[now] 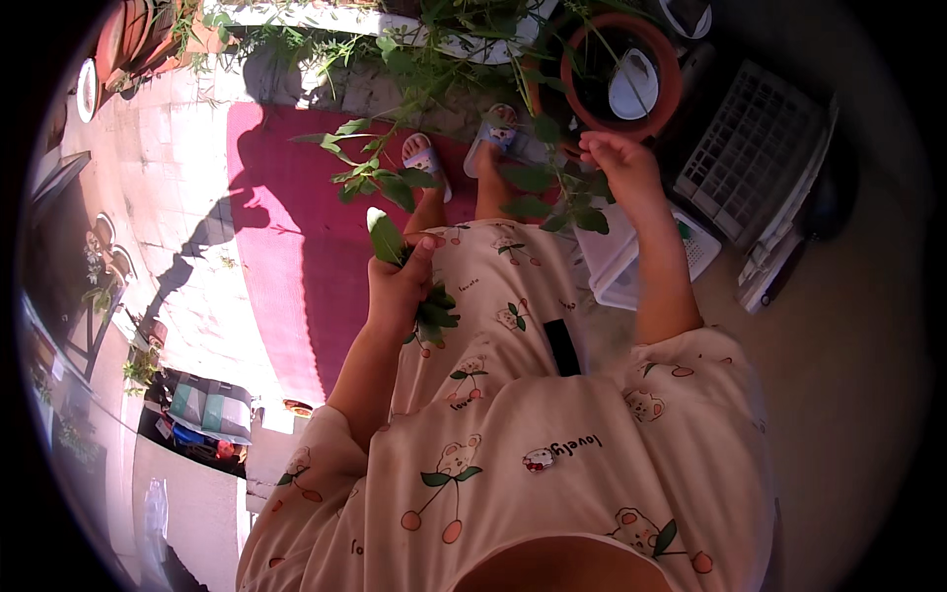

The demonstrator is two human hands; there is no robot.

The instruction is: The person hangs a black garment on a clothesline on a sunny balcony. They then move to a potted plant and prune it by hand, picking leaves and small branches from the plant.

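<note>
My left hand (403, 285) is closed around a small bunch of picked green leaves (436, 314). One pale-tipped leaf (385, 235) sticks up past the thumb. To the right, my right hand (625, 166) is raised beside a leafy plant stem (566, 196) that hangs down below it. Its fingers are curled with the thumb close to them; whether they pinch anything is hard to see. Another leafy branch (381, 177) arches over my feet, in front of the left hand.
A terracotta pot (673, 81) holding a white scoop-like object (634, 85) stands ahead right. Beside it are a dark plastic crate (751, 148) and a white plastic basket (618, 285). A red mat (325, 214) lies underfoot. Stacked pots (133, 44) stand far left.
</note>
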